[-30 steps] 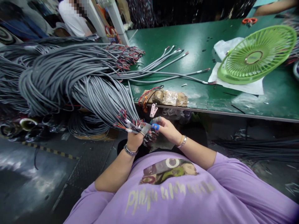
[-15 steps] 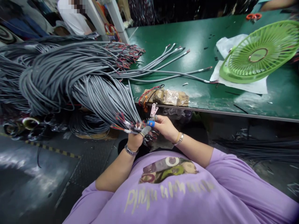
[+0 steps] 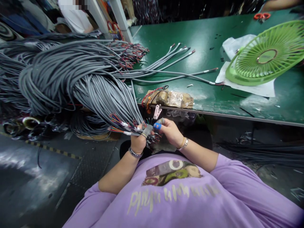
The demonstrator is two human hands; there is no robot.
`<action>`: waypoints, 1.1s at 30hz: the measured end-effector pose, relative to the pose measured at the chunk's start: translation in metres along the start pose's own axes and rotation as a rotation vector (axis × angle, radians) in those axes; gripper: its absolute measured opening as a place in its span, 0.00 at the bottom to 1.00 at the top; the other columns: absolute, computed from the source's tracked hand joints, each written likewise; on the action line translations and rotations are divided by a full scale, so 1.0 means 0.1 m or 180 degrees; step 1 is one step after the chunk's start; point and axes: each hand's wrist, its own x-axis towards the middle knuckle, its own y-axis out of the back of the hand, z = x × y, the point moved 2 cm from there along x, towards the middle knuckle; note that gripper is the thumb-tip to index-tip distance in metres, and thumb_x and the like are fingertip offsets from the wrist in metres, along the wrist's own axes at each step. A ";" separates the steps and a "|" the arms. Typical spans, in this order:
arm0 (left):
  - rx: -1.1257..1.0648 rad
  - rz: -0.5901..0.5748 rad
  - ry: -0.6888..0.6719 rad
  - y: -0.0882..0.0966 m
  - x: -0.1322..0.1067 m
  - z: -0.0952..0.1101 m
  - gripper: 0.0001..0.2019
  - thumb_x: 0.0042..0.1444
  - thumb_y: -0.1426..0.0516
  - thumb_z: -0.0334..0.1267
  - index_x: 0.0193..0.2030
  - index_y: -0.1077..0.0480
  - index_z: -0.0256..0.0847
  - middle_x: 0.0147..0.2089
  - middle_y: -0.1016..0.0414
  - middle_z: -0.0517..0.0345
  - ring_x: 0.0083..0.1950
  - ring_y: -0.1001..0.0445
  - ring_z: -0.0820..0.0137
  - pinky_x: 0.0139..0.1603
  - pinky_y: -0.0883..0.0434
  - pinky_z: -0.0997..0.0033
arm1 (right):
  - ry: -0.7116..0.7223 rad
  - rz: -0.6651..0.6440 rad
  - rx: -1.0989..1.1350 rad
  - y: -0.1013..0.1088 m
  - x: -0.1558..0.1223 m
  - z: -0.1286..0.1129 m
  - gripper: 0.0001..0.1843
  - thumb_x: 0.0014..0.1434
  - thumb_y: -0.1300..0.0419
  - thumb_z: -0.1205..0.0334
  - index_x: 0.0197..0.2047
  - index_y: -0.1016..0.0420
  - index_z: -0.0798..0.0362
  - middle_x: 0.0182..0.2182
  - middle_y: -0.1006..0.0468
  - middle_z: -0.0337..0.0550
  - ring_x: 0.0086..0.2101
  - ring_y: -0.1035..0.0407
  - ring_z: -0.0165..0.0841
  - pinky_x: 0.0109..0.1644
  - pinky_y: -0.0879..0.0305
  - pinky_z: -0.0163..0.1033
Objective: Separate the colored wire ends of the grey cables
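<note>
A thick bundle of grey cables [image 3: 78,79] droops from the left down to my lap, its stripped ends showing red, green and white wires [image 3: 125,124]. My left hand [image 3: 139,139], with a grey finger cot on the thumb, is closed around those cable ends. My right hand [image 3: 169,132], wearing a blue finger cot, pinches the wire tips just right of the left hand. Both wrists carry bracelets.
A green table [image 3: 190,38] lies ahead with several loose grey cables [image 3: 175,74], a taped wooden block [image 3: 171,98] with a pink clip [image 3: 156,111] at its edge, a green fan grille [image 3: 266,53] on white paper, and orange scissors [image 3: 261,15]. Another person sits far left.
My hands stay together at the cable ends with small finger shifts; the wire tips fan out a little more. The view drifts slightly.
</note>
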 end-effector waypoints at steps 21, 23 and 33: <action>-0.0451 -0.0920 0.0443 0.03 0.22 0.31 0.15 0.43 0.33 0.45 0.16 0.30 0.39 0.13 0.35 0.61 0.18 0.33 0.73 0.23 0.33 0.71 | 0.0031 -0.0180 0.0209 0.07 0.34 -0.06 0.29 0.46 0.33 0.35 0.28 0.28 0.55 0.20 0.32 0.35 0.20 0.46 0.22 0.23 0.50 0.31; -0.0489 -0.0829 0.0505 0.00 0.23 0.32 0.15 0.42 0.33 0.45 0.16 0.30 0.39 0.13 0.36 0.61 0.18 0.34 0.73 0.23 0.33 0.71 | 0.0153 -0.0025 0.0140 0.06 0.37 -0.03 0.32 0.47 0.38 0.30 0.27 0.29 0.54 0.20 0.33 0.36 0.21 0.45 0.23 0.23 0.49 0.31; -0.0401 -0.0959 0.0429 -0.11 0.24 0.27 0.17 0.45 0.34 0.43 0.15 0.35 0.40 0.13 0.38 0.63 0.18 0.35 0.75 0.24 0.35 0.72 | -0.0616 -0.0044 0.1410 -0.04 0.47 -0.03 0.28 0.50 0.35 0.36 0.32 0.25 0.56 0.22 0.31 0.36 0.22 0.44 0.24 0.25 0.44 0.30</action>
